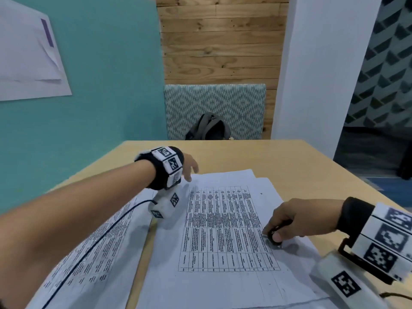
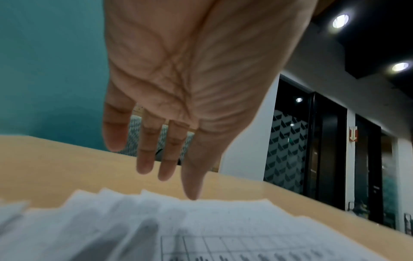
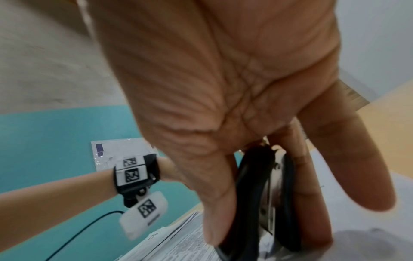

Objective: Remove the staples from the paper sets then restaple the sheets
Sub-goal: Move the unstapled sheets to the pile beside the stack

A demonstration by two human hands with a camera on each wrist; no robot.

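Observation:
A paper set [image 1: 223, 230] printed with a table lies on the wooden table [image 1: 289, 157], several sheets fanned at its far edge [image 2: 223, 220]. My right hand [image 1: 287, 219] pinches a black staple remover [image 1: 275, 238] between thumb and fingers and holds it down on the sheet's right side. In the right wrist view the staple remover [image 3: 252, 185] stands upright under the right hand [image 3: 223, 88]. My left hand [image 1: 189, 167] hovers over the set's far left corner with straight, spread fingers [image 2: 145, 159] and holds nothing. A second paper set [image 1: 93, 241] lies to the left.
A black cable [image 1: 89, 244] crosses the left paper set. Beyond the table's far edge stands a patterned chair [image 1: 214, 101] with a dark backpack [image 1: 208, 128] on it. A teal wall with a white poster [image 1: 29, 59] runs along the left.

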